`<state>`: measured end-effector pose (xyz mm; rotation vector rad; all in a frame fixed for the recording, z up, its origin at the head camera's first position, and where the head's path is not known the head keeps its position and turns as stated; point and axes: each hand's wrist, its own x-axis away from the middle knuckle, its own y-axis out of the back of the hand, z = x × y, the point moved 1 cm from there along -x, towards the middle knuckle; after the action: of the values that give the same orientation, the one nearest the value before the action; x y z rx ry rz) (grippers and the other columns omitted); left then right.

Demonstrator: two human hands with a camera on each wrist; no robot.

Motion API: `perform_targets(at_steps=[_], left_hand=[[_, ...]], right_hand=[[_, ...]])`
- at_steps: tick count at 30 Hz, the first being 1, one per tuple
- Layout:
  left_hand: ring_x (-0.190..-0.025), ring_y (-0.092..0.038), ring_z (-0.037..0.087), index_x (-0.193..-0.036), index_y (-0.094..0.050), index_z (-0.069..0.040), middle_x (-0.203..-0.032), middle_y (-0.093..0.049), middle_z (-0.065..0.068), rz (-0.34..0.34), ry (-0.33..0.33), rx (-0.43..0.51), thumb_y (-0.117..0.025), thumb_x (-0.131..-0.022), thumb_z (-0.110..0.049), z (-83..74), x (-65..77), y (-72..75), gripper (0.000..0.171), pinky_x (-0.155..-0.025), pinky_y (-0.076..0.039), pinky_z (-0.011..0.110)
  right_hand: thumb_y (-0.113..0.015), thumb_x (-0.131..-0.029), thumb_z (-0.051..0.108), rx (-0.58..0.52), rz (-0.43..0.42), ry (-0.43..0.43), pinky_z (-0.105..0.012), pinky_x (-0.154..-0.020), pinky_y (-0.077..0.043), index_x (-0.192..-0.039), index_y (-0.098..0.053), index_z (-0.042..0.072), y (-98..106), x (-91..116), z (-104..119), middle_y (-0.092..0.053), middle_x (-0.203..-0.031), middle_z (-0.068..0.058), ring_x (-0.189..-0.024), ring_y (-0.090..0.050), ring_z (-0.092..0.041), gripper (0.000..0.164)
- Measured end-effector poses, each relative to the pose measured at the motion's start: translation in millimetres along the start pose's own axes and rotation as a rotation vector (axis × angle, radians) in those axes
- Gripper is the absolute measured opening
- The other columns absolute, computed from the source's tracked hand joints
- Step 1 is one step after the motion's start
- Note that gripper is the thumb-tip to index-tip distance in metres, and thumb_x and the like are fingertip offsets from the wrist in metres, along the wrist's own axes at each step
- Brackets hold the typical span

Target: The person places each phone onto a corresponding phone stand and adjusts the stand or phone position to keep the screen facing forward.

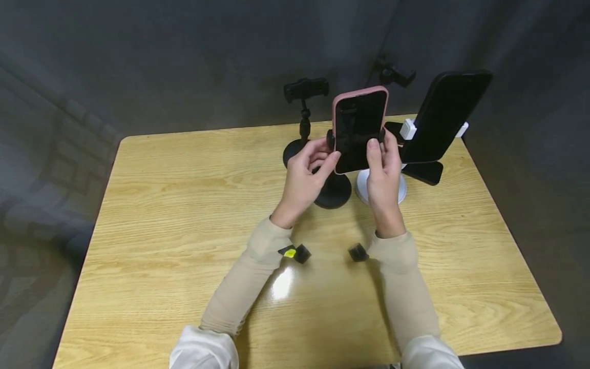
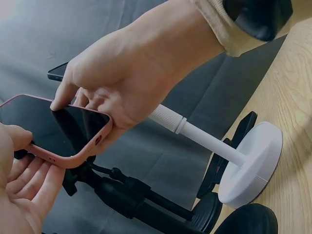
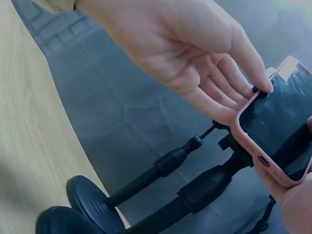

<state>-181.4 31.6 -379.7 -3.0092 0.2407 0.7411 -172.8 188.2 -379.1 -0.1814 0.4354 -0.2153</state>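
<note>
A smartphone in a pink case stands tilted in a black phone holder, its dark screen facing me. My left hand grips the phone's left edge low down, thumb at the front and fingers curled beside the holder's clamp. On the opposite edge my right hand pinches the phone, its thumb pressed on the screen border and the fingers behind. From the left wrist view, the holder's black stem runs down below the phone. The clamp is mostly hidden behind the phone and hands.
Behind to the left stands another black phone holder. At the right, a white stand carries a large black phone. A flat black object lies beside it. The wooden table ends at a dark curtain.
</note>
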Motion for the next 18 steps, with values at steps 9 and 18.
perform_targets(at_steps=[9, 18], left_hand=[[-0.088, -0.073, 0.031, -0.120, -0.065, 0.013, -0.106, -0.072, 0.025, -0.027, -0.071, -0.064, -0.069, -0.097, 0.000, 3.0, 1.0, -1.6, 0.026, -0.083, -0.062, 0.031], [-0.086, -0.074, 0.030, -0.118, -0.067, 0.012, -0.104, -0.073, 0.024, -0.056, -0.068, -0.076, -0.069, -0.098, -0.003, 1.5, 1.0, -2.4, 0.025, -0.081, -0.063, 0.031]], right_hand=[[-0.057, -0.107, 0.018, -0.063, -0.014, 0.014, -0.032, -0.108, -0.046, -0.126, -0.059, 0.010, 0.7, 3.9, -4.1, -0.067, -0.117, -0.001, -0.104, -0.062, -0.014, 0.021], [-0.052, -0.107, 0.010, -0.047, -0.069, 0.032, -0.031, -0.105, -0.049, -0.126, -0.060, 0.007, -4.8, 5.4, -3.3, -0.068, -0.115, -0.003, -0.103, -0.063, -0.013, 0.021]])
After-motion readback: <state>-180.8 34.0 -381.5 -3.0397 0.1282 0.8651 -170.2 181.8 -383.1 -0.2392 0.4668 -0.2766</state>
